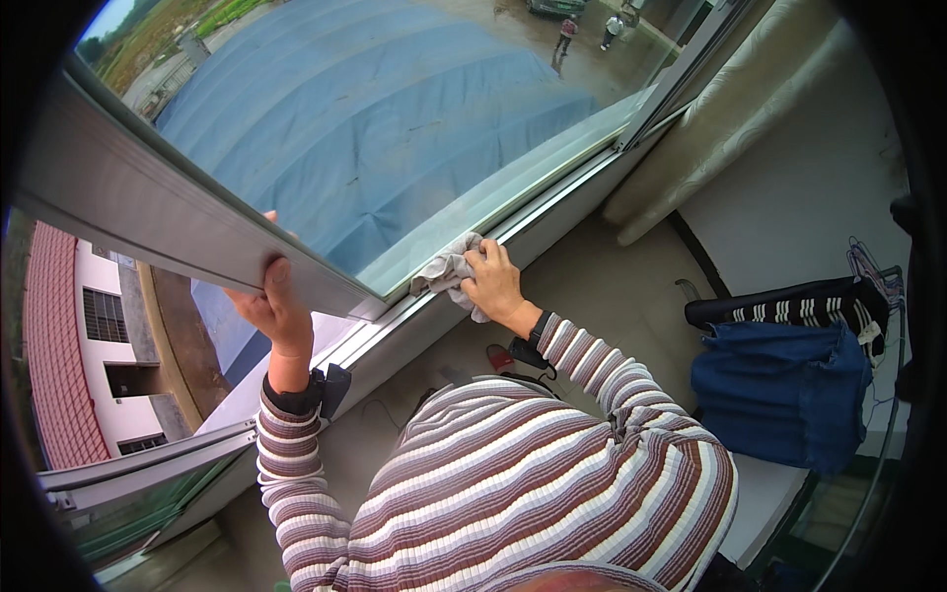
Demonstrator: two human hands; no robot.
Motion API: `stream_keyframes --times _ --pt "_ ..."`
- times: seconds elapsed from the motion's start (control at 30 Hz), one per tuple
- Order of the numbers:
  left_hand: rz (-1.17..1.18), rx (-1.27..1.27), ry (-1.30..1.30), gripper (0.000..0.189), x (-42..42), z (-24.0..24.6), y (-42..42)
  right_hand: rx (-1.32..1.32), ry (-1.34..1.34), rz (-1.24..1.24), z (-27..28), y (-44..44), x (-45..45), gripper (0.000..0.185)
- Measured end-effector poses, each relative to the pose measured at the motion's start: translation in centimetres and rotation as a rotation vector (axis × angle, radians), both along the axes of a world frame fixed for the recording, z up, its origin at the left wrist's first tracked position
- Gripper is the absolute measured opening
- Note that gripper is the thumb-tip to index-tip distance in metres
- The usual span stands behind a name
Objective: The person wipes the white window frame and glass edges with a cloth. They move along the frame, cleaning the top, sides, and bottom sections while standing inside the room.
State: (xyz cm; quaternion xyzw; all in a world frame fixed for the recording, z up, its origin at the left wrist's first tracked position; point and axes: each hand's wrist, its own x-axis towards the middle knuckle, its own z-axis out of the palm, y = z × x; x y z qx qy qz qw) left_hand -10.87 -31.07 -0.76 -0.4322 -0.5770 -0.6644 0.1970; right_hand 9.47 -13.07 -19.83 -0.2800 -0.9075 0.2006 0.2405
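Observation:
My left hand [275, 303] grips the vertical side stile of a sliding window sash [170, 192], thumb on the near face and fingertips showing past its far edge. Bunched under my right hand [497, 285] is a crumpled grey cloth [448, 271]. It is pressed against the bottom rail of the sash, close to the corner where stile and rail meet. Beneath the rail runs the metal window track [399, 317] along the sill. Through the glass pane [414, 244] a large blue cover shows outside. Part of the cloth is hidden by my fingers.
Left of the stile the window stands open, with a red-roofed building [66, 355] outside. A beige curtain [710, 133] hangs at the right. Blue denim clothing [780, 392] and a dark striped garment [799, 305] hang from a rack. A red slipper [500, 358] shows on the floor [592, 274].

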Motion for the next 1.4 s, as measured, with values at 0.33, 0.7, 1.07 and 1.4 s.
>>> stream_keyframes --times 0.33,0.7,1.07,1.4 --pt "-0.003 -0.369 -0.002 0.061 -0.7 -2.4 -4.0 -0.957 -0.017 0.270 3.4 -6.0 -3.1 0.036" --pt "-0.769 0.119 -1.298 0.053 6.6 -12.5 -10.8 -0.430 -0.037 0.782 16.0 -14.1 -2.8 0.060" --pt "-0.719 0.297 -0.986 0.055 -0.5 -6.8 -8.5 0.686 0.453 0.360 32.1 -8.9 -5.8 0.053" --pt "-0.252 -0.045 -0.426 0.058 0.4 -6.7 -3.1 0.783 0.572 0.384 31.8 -9.0 -9.1 0.073"
